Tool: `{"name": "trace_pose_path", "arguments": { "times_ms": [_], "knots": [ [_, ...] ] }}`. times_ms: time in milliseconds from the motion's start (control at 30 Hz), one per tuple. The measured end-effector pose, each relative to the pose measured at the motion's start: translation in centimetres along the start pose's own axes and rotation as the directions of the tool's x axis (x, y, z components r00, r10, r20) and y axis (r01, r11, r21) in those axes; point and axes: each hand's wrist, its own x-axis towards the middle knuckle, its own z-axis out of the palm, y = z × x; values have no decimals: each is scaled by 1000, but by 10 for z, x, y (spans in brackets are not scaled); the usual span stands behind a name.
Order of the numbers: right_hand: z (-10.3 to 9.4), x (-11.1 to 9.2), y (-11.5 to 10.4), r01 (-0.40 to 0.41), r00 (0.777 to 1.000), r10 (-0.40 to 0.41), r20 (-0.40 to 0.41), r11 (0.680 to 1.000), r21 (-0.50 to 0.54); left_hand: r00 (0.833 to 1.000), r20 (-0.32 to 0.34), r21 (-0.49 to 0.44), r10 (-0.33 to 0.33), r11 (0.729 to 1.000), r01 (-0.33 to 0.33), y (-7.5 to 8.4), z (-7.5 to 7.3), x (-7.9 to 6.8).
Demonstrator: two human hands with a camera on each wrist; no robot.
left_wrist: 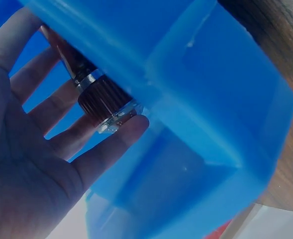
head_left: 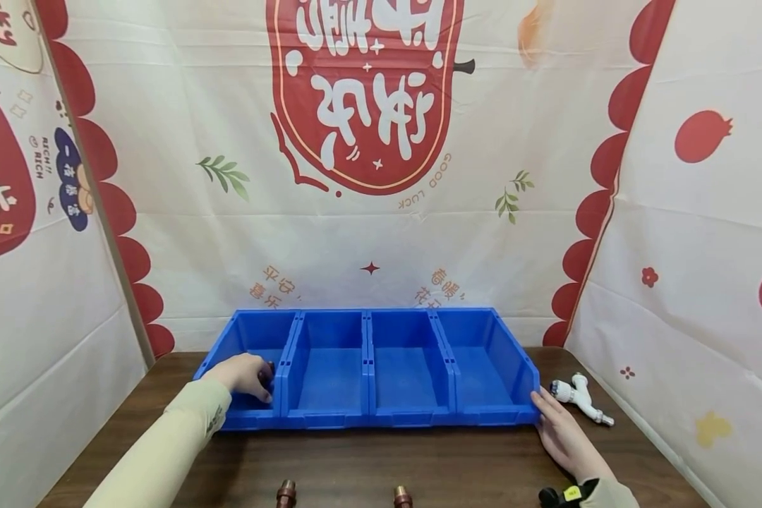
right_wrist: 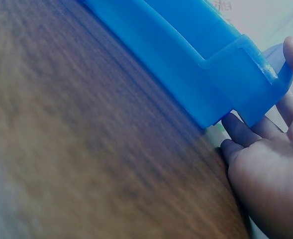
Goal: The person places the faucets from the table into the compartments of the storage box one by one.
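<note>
A row of blue bins (head_left: 330,420) stands joined on the table. My left hand (head_left: 244,374) reaches into the leftmost bin and holds a dark brown tap (left_wrist: 104,99). The tap shows a silver ring, a ribbed collar and a clear end in the left wrist view; the bin's wall hides part of it. My right hand (head_left: 565,430) rests against the outer right side of the bins near the front corner, its fingers (right_wrist: 243,130) touching the blue plastic. A white tap (head_left: 581,397) lies on the table just beyond that hand.
At the table's (head_left: 343,458) near edge, two brown threaded ends (head_left: 286,492) poke into view, cut off by the frame. Printed cloth walls (head_left: 368,240) close in the back and both sides. A black strap with a yellow label (head_left: 571,492) is on the right wrist.
</note>
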Motion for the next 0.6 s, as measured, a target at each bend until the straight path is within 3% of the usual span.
{"name": "trace_pose_path", "arguments": {
  "times_ms": [333, 600],
  "knots": [
    [1, -1, 1, 12, 1000, -12, 4, 1000, -12, 1000, -6, 26, 28, 999, -27, 4, -1, 1],
    [0, 1, 3, 25, 1000, -25, 10, 1000, -15, 1000, 12, -6, 15, 1000, -15, -1, 1, 4]
  ]
}}
